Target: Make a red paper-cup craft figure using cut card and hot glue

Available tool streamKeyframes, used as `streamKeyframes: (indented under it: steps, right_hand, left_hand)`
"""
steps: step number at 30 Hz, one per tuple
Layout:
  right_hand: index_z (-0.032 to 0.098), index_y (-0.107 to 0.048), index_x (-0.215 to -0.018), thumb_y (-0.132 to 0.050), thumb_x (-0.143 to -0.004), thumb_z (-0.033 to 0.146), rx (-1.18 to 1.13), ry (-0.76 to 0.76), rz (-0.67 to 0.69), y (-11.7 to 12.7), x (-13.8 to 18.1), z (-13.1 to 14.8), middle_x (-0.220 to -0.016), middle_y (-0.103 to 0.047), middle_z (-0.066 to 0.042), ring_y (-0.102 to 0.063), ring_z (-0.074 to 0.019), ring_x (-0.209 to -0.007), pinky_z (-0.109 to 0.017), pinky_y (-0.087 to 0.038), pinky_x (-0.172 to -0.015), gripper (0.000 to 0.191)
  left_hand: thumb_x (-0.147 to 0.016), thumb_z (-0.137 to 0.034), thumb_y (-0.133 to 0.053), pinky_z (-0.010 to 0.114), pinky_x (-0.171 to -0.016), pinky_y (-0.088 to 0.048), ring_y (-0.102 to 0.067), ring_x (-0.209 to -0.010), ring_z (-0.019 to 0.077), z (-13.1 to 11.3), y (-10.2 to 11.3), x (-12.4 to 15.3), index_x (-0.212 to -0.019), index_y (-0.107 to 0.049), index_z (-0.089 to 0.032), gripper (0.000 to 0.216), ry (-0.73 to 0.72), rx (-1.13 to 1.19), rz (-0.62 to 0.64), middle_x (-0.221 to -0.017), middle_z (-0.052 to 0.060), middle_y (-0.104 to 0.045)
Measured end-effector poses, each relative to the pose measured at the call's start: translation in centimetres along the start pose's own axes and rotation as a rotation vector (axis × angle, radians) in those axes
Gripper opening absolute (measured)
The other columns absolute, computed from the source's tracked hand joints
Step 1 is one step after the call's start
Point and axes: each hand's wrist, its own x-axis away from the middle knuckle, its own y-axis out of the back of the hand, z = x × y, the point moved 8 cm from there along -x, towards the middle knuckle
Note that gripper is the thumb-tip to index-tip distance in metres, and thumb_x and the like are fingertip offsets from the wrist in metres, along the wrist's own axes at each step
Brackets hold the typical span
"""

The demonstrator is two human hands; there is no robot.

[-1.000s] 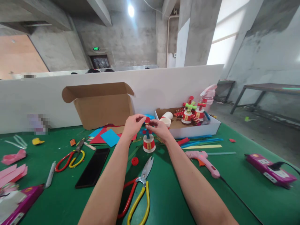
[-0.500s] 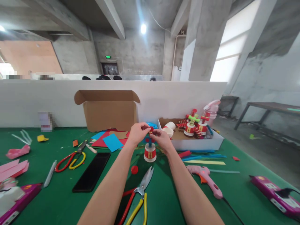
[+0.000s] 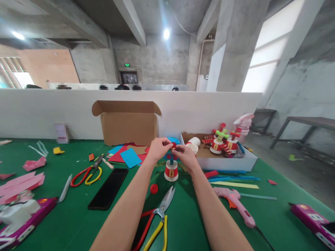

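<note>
My left hand point(image 3: 158, 149) and my right hand point(image 3: 185, 156) meet above a small paper-cup figure point(image 3: 171, 170) that stands on the green table point(image 3: 78, 223). The cup is white with a red band and has a blue post and coiled paper arms. Both hands pinch a small red disc point(image 3: 173, 145) at the top of the post. Another red disc point(image 3: 154, 188) lies on the table just in front of the cup.
Red-and-yellow shears point(image 3: 157, 219) lie between my forearms; a second pair point(image 3: 86, 173) and a black phone point(image 3: 108, 188) lie left. A pink glue gun point(image 3: 235, 204) is right. Behind stand an open cardboard box point(image 3: 128, 122), coloured paper sheets point(image 3: 129, 157) and a tray point(image 3: 230, 162) of finished figures.
The camera has tilted up and turned slightly, so everything sits lower in view. My hands stay pinched on the red disc over the cup figure.
</note>
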Motion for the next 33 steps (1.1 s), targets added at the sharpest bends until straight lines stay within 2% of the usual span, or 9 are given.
streamKeyframes:
  steps: [11,22,33]
  right_hand:
    - [0.015,-0.065,-0.081,-0.075,-0.057,0.039,-0.021,-0.001,0.007,-0.04,-0.01,-0.23,-0.070,-0.063,-0.001,-0.055,-0.0120,-0.057,-0.028,-0.046,-0.057,0.036]
    - [0.019,-0.056,-0.076,-0.079,-0.054,0.046,-0.017,0.031,-0.001,0.39,-0.18,-0.35,-0.066,-0.061,0.000,-0.056,-0.0141,-0.061,-0.027,-0.045,-0.054,0.042]
    - [0.019,-0.056,-0.077,-0.078,-0.056,0.040,0.009,0.042,0.021,0.36,-0.20,-0.14,-0.070,-0.061,0.000,-0.058,-0.0149,-0.066,-0.027,-0.047,-0.057,0.037]
  left_hand:
    - [-0.069,-0.031,-0.058,0.022,-0.056,-0.040,-0.053,-0.057,0.0113,-0.11,-0.03,0.03,-0.064,-0.065,-0.016,0.018,0.013,-0.003,0.004,-0.060,0.000,-0.064]
    - [-0.069,-0.031,-0.059,0.023,-0.057,-0.042,-0.054,-0.058,0.0115,-0.24,0.07,0.10,-0.063,-0.065,-0.016,0.017,0.002,-0.015,-0.006,-0.060,0.000,-0.064]
    - [-0.070,-0.031,-0.058,0.023,-0.057,-0.042,-0.054,-0.058,0.0114,-0.40,-0.02,0.15,-0.064,-0.065,-0.017,0.016,-0.010,-0.027,0.000,-0.060,0.000,-0.065]
